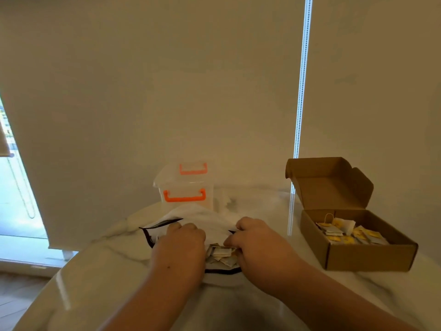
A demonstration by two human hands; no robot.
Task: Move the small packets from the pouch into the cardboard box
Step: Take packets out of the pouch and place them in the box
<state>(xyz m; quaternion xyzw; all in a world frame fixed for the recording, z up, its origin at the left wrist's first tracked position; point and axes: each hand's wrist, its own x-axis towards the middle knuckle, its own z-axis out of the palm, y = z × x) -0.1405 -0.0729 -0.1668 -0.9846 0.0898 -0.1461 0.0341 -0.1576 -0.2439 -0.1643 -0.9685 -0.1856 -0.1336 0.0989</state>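
Small packets [222, 253] lie loose inside the pouch [222, 278]. They look light, thin and slippery, best pinched by an edge. The right hand [259, 240] grips the pouch rim. The left hand [181, 244] reaches inside, and I cannot tell its grip.

— What do you have on the table [95, 283]?
— You have one white pouch [191, 216], one open cardboard box [367, 256] and one clear plastic container [188, 185] showing two orange handles [185, 196].
— And your packets?
— One heap of packets [222, 254] in the pouch, a second heap [350, 232] in the box; both overlap too much for you to count singly.
— Hands?
— Two: your left hand [181, 244] and right hand [260, 242].
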